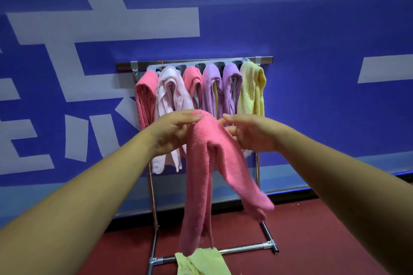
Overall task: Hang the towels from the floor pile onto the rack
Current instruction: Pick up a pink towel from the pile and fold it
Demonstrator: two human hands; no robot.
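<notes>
Left hand (pixel 176 131) and right hand (pixel 252 133) are both raised in front of the rack (pixel 242 248), close together at the same height. Between them they hold one pink towel (pixel 207 158) by its top fold. The left thumb lies over the fold with the fingers curled beneath. The right thumb and fingers close on the fold's other side. The towel's two ends hang down below the hands, clear of the rack. Just beyond the hands, a row of hung towels (pixel 210 87) is draped over the rack's upper rails: pink, pale pink, pink, two purple, yellow. Well below the hands, a pale yellow towel (pixel 201 262) lies on the red floor (pixel 324 241) at the rack's base. Behind the rack stands a blue wall (pixel 312 29).
</notes>
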